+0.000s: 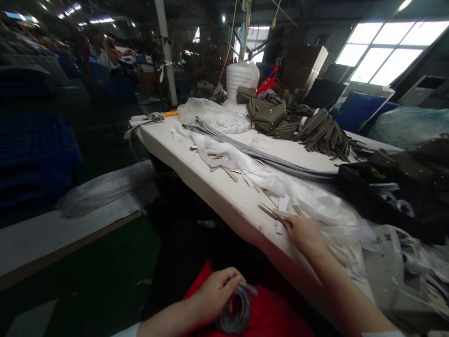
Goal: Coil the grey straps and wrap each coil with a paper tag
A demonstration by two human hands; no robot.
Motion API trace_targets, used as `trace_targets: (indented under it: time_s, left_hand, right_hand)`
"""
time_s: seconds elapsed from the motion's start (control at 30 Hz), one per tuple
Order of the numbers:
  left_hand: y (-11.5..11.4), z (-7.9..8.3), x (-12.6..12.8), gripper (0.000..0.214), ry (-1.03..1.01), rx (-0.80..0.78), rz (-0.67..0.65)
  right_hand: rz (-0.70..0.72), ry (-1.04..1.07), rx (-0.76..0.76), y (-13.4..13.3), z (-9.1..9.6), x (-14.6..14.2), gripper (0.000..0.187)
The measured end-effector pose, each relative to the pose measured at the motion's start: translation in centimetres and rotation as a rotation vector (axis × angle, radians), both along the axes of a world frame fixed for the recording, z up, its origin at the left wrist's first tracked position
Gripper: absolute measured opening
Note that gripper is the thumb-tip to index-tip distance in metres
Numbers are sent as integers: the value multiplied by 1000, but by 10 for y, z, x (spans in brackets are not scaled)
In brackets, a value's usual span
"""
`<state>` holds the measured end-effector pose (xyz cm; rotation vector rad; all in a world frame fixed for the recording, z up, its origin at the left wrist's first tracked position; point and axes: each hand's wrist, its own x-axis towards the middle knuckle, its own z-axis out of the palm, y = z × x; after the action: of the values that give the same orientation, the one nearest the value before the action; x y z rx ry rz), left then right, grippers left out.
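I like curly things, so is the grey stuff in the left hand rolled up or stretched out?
Rolled up: in the left hand, the grey coil makes a round loop with a gap inside.

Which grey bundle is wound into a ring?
The coil held in the left hand. Its round loop sets it apart: the long grey bundle lies stretched along the table, and the darker bundle behind spreads in loose strips.
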<state>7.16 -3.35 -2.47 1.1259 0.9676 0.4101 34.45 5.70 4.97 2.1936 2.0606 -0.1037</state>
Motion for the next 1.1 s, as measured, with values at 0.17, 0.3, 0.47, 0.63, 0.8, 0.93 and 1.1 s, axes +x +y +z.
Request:
trace_targets:
  time_s: [0.17, 0.3, 0.47, 0.63, 0.8, 0.93, 1.1]
  left_hand:
    - [1, 1, -1, 54, 0, -1, -9]
    - [1, 1, -1, 52, 3, -3, -13]
    - [1, 1, -1, 53, 9, 15, -17]
    - [2, -3, -1, 54, 14, 13, -30]
    - [3, -9, -1, 53, 18, 7, -46]
    - [4, -8, -1, 52, 31, 12, -49]
    - [5, -5, 0, 52, 17, 26, -35]
  right_hand:
    - [67, 23, 104, -13, -11, 3, 32]
    - [24, 125, 219, -22, -19, 2, 30]
    - [17, 196, 341, -24, -31, 2, 32]
    - [108, 191, 419, -25, -41, 0, 31]
    - [120, 232, 454, -22, -47, 5, 29]
    - [88, 334, 414, -19, -44, 11, 30]
    - [46, 355, 384, -20, -38, 8, 30]
